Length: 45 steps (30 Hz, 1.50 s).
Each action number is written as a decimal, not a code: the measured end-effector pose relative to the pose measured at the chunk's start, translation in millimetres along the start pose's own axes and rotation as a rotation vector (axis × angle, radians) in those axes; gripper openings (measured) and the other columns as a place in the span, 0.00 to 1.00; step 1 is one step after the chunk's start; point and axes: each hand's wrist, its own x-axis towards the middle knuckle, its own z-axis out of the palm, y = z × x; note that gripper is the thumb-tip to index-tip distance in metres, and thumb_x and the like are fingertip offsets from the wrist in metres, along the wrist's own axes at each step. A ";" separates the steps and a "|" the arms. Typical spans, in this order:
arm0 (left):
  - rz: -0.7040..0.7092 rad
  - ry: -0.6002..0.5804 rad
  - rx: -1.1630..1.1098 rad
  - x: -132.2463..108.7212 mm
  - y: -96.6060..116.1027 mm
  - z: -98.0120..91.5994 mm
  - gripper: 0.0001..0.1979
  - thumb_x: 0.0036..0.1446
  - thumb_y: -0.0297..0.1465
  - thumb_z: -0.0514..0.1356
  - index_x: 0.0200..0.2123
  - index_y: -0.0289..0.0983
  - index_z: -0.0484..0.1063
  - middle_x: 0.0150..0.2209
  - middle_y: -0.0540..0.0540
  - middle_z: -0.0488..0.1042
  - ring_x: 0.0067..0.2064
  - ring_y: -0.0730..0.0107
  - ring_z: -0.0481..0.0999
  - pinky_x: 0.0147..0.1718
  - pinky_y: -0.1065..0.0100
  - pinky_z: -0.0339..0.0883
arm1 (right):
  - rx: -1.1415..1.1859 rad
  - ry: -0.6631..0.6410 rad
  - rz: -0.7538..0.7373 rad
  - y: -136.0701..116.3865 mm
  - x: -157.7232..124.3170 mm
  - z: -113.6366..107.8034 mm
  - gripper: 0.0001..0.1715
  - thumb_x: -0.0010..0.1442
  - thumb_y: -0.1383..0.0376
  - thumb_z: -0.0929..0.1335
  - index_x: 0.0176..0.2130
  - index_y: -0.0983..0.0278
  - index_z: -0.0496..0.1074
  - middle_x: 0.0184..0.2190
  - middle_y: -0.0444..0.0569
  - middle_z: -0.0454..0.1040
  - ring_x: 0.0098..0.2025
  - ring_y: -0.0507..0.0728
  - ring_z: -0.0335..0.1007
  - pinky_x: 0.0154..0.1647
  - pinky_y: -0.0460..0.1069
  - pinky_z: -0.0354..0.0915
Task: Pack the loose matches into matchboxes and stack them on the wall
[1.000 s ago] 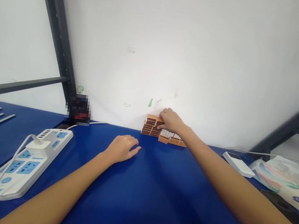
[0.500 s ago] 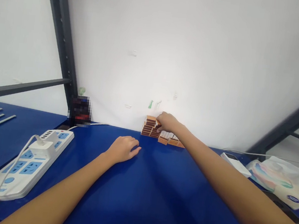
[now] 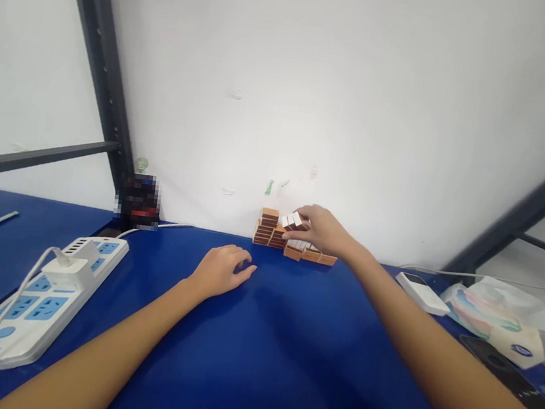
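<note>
My right hand (image 3: 321, 228) grips a few small matchboxes (image 3: 292, 220) between thumb and fingers, their white ends facing left and tilted. They are lifted just above the lower part of a stack of matchboxes (image 3: 264, 233) with orange tops and dark brown sides, which stands against the wall. Beneath my right hand, more matchboxes (image 3: 312, 255) lie in a row, partly hidden by it. My left hand (image 3: 225, 270) rests on the blue tabletop (image 3: 247, 339), left of and nearer than the stack, its fingers loosely curved, thumb apart, holding nothing.
On the left lies a white power strip (image 3: 39, 309) with a plugged-in charger and cable. A blurred dark object (image 3: 139, 202) stands by the metal post. To the right are a white device (image 3: 422, 292), a tissue pack (image 3: 486, 314) and a black phone-like slab (image 3: 504, 372).
My right hand has drawn a few matchboxes off the stack and tilted them to the right. The left hand stays in place. The view has shifted slightly.
</note>
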 end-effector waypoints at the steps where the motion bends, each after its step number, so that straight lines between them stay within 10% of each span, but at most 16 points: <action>1: -0.041 0.027 -0.087 0.0 5.0 0.2 0.12 0.66 0.41 0.62 0.44 0.40 0.77 0.35 0.48 0.80 0.37 0.65 0.78 0.38 0.64 0.70 | 0.216 0.025 0.032 -5.7 -15.1 8.1 0.22 0.56 0.48 0.77 0.33 0.63 0.76 0.30 0.47 0.77 0.34 0.58 0.71 0.34 0.50 0.61; 6: -0.180 0.019 -0.460 -1.6 28.6 5.4 0.36 0.52 0.49 0.72 0.61 0.42 0.71 0.50 0.46 0.81 0.48 0.60 0.81 0.48 0.60 0.75 | 0.852 -0.040 0.173 -30.2 -69.7 71.1 0.27 0.53 0.46 0.78 0.38 0.65 0.78 0.32 0.46 0.78 0.34 0.56 0.71 0.33 0.49 0.63; 13: -0.233 -0.122 -0.541 -5.0 27.5 15.9 0.34 0.49 0.46 0.75 0.57 0.43 0.74 0.52 0.46 0.82 0.52 0.54 0.81 0.54 0.57 0.74 | 0.723 -0.022 0.163 -27.8 -81.5 115.0 0.25 0.54 0.45 0.77 0.39 0.62 0.79 0.33 0.45 0.77 0.36 0.57 0.67 0.37 0.50 0.62; 21: -0.219 -0.123 -0.474 -5.6 20.3 19.7 0.23 0.55 0.42 0.72 0.53 0.45 0.77 0.50 0.48 0.82 0.49 0.58 0.82 0.52 0.58 0.74 | 0.401 -0.074 0.032 -4.9 -88.8 100.1 0.39 0.51 0.48 0.81 0.57 0.60 0.74 0.47 0.54 0.76 0.49 0.64 0.69 0.51 0.58 0.65; 26: -0.199 -0.117 -0.484 -5.6 24.9 16.1 0.21 0.57 0.42 0.70 0.53 0.44 0.77 0.50 0.49 0.82 0.50 0.59 0.81 0.52 0.59 0.74 | 0.388 -0.159 -0.024 0.7 -89.7 84.8 0.21 0.57 0.57 0.79 0.48 0.60 0.77 0.43 0.50 0.76 0.44 0.60 0.71 0.46 0.54 0.65; 45: -0.041 -0.072 -0.368 -2.5 32.2 2.3 0.20 0.55 0.43 0.72 0.49 0.43 0.79 0.47 0.44 0.81 0.49 0.56 0.78 0.51 0.56 0.73 | 0.391 0.061 -0.137 -17.5 -93.4 91.2 0.38 0.53 0.49 0.80 0.58 0.57 0.72 0.45 0.53 0.77 0.48 0.64 0.74 0.51 0.57 0.70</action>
